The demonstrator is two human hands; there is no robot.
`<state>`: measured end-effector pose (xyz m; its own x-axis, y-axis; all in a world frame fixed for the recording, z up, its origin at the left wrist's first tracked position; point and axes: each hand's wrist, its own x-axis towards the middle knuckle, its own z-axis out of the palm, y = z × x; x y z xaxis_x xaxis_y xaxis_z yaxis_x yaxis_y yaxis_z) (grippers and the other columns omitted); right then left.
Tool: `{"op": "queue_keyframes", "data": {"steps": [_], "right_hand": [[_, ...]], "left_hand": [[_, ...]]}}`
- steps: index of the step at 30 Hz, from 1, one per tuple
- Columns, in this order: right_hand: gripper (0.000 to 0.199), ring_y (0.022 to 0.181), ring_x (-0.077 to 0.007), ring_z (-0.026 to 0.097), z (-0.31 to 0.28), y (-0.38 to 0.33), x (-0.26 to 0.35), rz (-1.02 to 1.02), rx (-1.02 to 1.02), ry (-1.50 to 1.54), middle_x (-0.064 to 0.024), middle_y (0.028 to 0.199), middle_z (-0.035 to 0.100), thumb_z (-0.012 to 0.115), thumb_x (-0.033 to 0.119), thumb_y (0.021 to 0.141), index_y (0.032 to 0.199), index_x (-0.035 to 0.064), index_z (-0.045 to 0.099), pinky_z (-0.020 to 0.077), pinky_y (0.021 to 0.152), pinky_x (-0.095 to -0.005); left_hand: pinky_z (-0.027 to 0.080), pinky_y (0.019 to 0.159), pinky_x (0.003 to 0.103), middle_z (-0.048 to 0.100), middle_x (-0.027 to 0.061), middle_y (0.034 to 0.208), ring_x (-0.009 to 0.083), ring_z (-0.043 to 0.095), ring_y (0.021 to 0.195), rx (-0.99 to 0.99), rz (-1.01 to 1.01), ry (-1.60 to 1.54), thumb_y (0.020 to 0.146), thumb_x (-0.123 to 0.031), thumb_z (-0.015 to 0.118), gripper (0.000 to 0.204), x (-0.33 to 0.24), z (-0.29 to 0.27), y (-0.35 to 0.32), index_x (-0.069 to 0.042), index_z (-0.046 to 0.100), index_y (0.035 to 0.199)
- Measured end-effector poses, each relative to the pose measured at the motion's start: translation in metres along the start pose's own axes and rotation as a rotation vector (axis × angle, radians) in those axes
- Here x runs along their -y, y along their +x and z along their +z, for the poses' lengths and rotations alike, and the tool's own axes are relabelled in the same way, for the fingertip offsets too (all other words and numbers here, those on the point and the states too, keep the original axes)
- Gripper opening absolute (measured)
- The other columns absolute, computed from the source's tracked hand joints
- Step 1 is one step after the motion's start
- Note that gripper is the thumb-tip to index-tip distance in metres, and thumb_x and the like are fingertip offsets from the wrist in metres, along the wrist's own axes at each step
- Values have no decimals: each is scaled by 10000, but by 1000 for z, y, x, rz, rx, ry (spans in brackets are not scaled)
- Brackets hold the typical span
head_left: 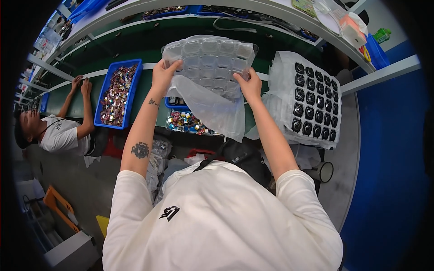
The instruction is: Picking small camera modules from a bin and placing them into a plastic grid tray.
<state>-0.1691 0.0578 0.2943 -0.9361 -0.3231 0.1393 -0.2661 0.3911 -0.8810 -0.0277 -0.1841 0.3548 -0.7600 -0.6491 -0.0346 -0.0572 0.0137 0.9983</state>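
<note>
A clear plastic blister tray (209, 58) with rows of square pockets is raised over the bench between my hands. My left hand (163, 77) grips its left edge, thumb on top. At the right edge, my right hand (250, 85) pinches it the same way. A thin translucent white sheet (217, 108) hangs down from the tray toward me. Partly hidden under the sheet, a small blue bin (174, 105) and a pile of small colourful parts (187, 121) lie on the bench.
To the right, a stacked tray (281, 90) holds rows of black watch-like pieces (316, 101). On the left is a blue bin (139, 72) full of small shiny parts. A co-worker (63, 131) sits beyond it. A white shelf beam (199, 5) crosses overhead.
</note>
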Motion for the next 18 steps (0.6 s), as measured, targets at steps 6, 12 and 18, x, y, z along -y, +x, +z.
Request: {"op": "queue_keyframes", "data": {"steps": [6,12,18], "right_hand": [[391,722,-202,606,-7,18,-3,-52,91,281,-105,811,645,755,287,704,931,22,580,459,675,-295],[348,703,-166,580,-4,29,2,-53,75,280,-75,814,642,755,254,704,903,14,600,444,665,-284],[396,759,-160,591,3,22,4,33,-20,132,-85,879,661,750,222,710,1035,30,631,453,695,-291]], "left_hand": [[465,635,243,666,51,889,99,605,748,18,-41,111,794,-211,718,287,-39,-7,3,-43,616,1003],[461,613,234,670,42,888,100,611,723,-10,-33,149,785,-256,729,324,-44,-6,8,-55,618,1015],[416,642,216,666,25,874,80,591,751,0,28,191,776,-213,735,289,-28,6,1,-44,634,988]]}}
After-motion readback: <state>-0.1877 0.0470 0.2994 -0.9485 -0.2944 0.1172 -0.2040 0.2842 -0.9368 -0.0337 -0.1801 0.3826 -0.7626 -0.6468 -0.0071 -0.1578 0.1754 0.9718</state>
